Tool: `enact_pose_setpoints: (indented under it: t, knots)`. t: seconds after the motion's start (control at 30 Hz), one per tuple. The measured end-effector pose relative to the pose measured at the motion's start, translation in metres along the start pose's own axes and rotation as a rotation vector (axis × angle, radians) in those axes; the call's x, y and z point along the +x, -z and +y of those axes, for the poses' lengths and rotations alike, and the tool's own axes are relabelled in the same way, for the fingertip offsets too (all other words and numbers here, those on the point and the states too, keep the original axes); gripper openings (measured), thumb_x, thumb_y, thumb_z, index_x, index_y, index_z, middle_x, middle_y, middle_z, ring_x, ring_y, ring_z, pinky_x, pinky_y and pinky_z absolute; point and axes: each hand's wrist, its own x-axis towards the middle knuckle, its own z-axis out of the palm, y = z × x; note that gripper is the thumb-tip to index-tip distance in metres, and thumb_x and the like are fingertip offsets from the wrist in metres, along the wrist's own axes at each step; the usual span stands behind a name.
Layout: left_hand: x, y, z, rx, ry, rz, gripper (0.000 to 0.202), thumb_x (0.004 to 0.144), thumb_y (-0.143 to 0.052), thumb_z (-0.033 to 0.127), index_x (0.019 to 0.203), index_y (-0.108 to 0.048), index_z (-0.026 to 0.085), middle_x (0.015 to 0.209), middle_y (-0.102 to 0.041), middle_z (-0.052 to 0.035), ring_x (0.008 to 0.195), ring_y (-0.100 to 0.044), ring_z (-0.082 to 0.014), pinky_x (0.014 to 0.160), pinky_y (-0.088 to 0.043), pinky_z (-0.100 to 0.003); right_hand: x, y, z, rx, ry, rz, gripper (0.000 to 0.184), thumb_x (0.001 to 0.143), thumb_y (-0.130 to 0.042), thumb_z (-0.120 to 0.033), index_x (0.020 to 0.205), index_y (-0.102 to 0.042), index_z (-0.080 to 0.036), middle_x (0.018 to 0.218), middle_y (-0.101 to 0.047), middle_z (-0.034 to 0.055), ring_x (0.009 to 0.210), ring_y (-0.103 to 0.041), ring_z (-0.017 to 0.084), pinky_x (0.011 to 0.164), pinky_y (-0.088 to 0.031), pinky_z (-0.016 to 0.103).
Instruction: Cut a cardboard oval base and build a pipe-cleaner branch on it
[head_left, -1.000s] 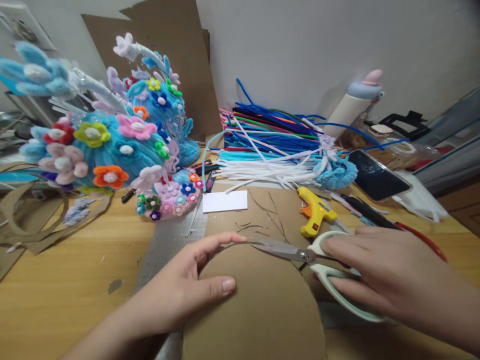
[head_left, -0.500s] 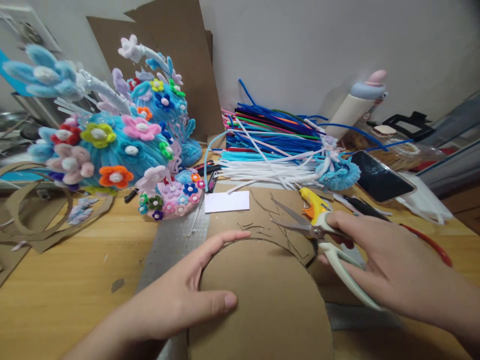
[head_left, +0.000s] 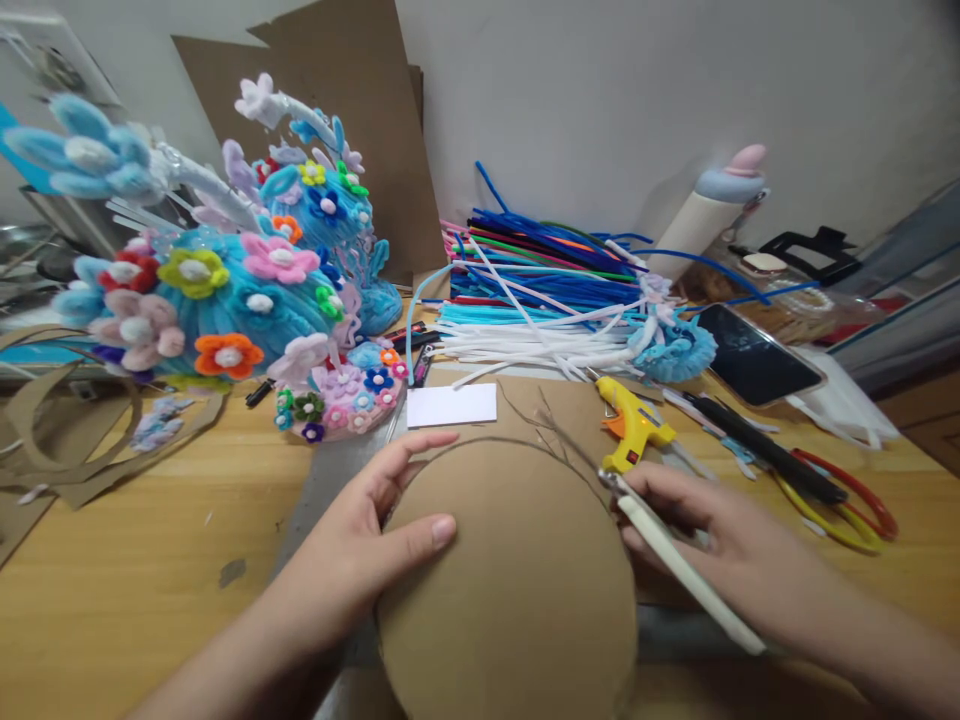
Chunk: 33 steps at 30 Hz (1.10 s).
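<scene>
The person's left hand (head_left: 356, 540) pinches a cardboard disc (head_left: 510, 590) at its far-left rim, thumb flat on the upper face, fingers along the edge and partly hidden. The disc lies at the near centre, its curved edge facing far; the picture's bottom cuts off its near end, so its long axis cannot be told.

The right hand (head_left: 724, 530) grips scissors (head_left: 686, 568) by the pale green handles, just right of the disc. Their long axis slants from near right to far left, tips pointing far left; seen edge-on, the blade spread cannot be told. Beyond that hand lies a yellow glue gun (head_left: 630, 425); marks on its red switch are too small to read.
</scene>
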Motion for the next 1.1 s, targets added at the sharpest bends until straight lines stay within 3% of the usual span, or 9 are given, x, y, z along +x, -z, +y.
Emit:
enact_pose_setpoints:
  t: [0.13, 0.23, 0.33, 0.43, 0.53, 0.7, 0.87, 1.0, 1.1]
  knots:
    - [0.006, 0.000, -0.003, -0.140, 0.053, 0.151, 0.052, 0.078, -0.067, 0.029, 0.127, -0.049, 0.029, 0.129, -0.056, -0.0073, 0.085, -0.066, -0.0210, 0.067, -0.052, -0.028, 0.002, -0.023, -0.001, 0.636, -0.260, -0.146, 0.033, 0.080, -0.056, -0.053, 0.082, -0.053, -0.021, 0.061, -0.054, -0.0019, 0.050, -0.049, 0.011, 0.044, -0.040, 0.022]
    - [0.009, -0.001, -0.004, -0.213, 0.070, 0.163, 0.056, 0.078, -0.065, 0.027, 0.131, -0.048, 0.025, 0.119, -0.063, -0.0089, 0.087, -0.066, -0.0225, 0.069, -0.050, -0.028, 0.006, -0.037, -0.002, 0.852, -0.314, -0.074, 0.028, 0.079, -0.060, -0.048, 0.080, -0.054, -0.021, 0.065, -0.056, -0.0005, 0.053, -0.051, 0.012, 0.047, -0.044, 0.023]
    - [0.010, -0.001, -0.004, -0.274, 0.013, 0.141, 0.048, 0.083, -0.059, 0.031, 0.130, -0.052, 0.021, 0.119, -0.064, -0.0092, 0.102, -0.062, -0.0251, 0.082, -0.047, -0.031, 0.009, -0.045, 0.001, 0.975, -0.338, 0.002, 0.020, 0.079, -0.061, -0.042, 0.084, -0.058, -0.022, 0.074, -0.060, 0.0012, 0.059, -0.055, 0.014, 0.051, -0.048, 0.027]
    - [0.010, 0.000, -0.003, -0.284, -0.045, 0.119, 0.042, 0.086, -0.056, 0.031, 0.127, -0.056, 0.021, 0.115, -0.066, -0.0077, 0.106, -0.059, -0.0230, 0.087, -0.045, -0.030, 0.009, -0.043, 0.003, 1.029, -0.366, 0.039, 0.019, 0.078, -0.061, -0.040, 0.088, -0.060, -0.023, 0.076, -0.063, 0.0021, 0.060, -0.058, 0.017, 0.051, -0.049, 0.029]
    - [0.010, 0.004, -0.004, -0.204, -0.047, 0.098, 0.045, 0.084, -0.060, 0.028, 0.129, -0.054, 0.025, 0.097, -0.070, -0.0047, 0.089, -0.064, -0.0187, 0.073, -0.047, -0.025, 0.008, -0.038, 0.001, 1.065, -0.377, 0.084, 0.026, 0.076, -0.063, -0.039, 0.097, -0.062, -0.023, 0.083, -0.066, 0.0042, 0.065, -0.061, 0.019, 0.055, -0.051, 0.032]
    - [0.009, 0.005, -0.005, -0.106, -0.122, 0.049, 0.045, 0.082, -0.063, 0.028, 0.126, -0.055, 0.028, 0.091, -0.069, -0.0018, 0.068, -0.061, -0.0121, 0.062, -0.047, -0.022, 0.009, -0.035, -0.002, 1.098, -0.280, 0.139, 0.043, 0.077, -0.063, -0.035, 0.117, -0.057, -0.023, 0.103, -0.068, 0.0073, 0.092, -0.064, 0.026, 0.081, -0.051, 0.041]
    - [0.009, 0.005, -0.004, -0.094, -0.138, 0.054, 0.041, 0.083, -0.063, 0.027, 0.124, -0.057, 0.028, 0.097, -0.069, -0.0023, 0.071, -0.060, -0.0119, 0.062, -0.046, -0.021, 0.006, -0.039, 0.005, 0.994, -0.124, 0.205, 0.047, 0.079, -0.063, -0.035, 0.124, -0.050, -0.029, 0.121, -0.062, 0.0044, 0.111, -0.057, 0.027, 0.091, -0.048, 0.040]
    - [0.010, 0.005, -0.005, -0.106, -0.142, 0.086, 0.039, 0.083, -0.063, 0.028, 0.122, -0.059, 0.028, 0.098, -0.069, -0.0027, 0.075, -0.061, -0.0129, 0.064, -0.046, -0.021, 0.003, -0.046, 0.012, 0.928, -0.112, 0.256, 0.046, 0.079, -0.065, -0.035, 0.122, -0.050, -0.027, 0.123, -0.059, 0.0058, 0.115, -0.054, 0.029, 0.094, -0.047, 0.043]
    - [0.014, 0.005, -0.010, -0.111, -0.168, 0.074, 0.049, 0.080, -0.066, 0.027, 0.127, -0.053, 0.029, 0.105, -0.067, -0.0043, 0.081, -0.062, -0.0149, 0.067, -0.047, -0.022, 0.003, -0.050, 0.014, 0.804, -0.120, 0.337, 0.047, 0.079, -0.064, -0.037, 0.122, -0.048, -0.025, 0.120, -0.060, 0.0071, 0.112, -0.055, 0.029, 0.094, -0.046, 0.045]
